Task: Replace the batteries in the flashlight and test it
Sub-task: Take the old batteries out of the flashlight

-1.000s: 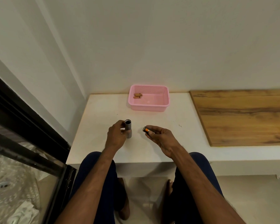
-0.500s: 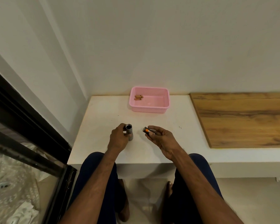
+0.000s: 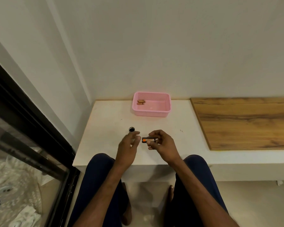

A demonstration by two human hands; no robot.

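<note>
The grey flashlight body [image 3: 131,129] stands upright on the white counter [image 3: 105,122], its dark open end facing up. My left hand [image 3: 129,145] is just in front of it with fingers spread, holding nothing, its fingertips near the tube. My right hand [image 3: 161,143] pinches a black-and-orange battery holder [image 3: 148,139] lying sideways between the fingertips, right next to my left fingers. Two or three copper-coloured batteries [image 3: 141,102] lie in the back left corner of a pink basket [image 3: 168,105] against the wall.
A wooden board [image 3: 243,122] covers the counter to the right. A black-framed glass door [image 3: 31,136] runs along the left. My knees sit under the counter's front edge.
My left hand has let go of the flashlight body, which now stands by itself, and has opened toward my right hand. The right hand has shifted slightly left with the battery holder.
</note>
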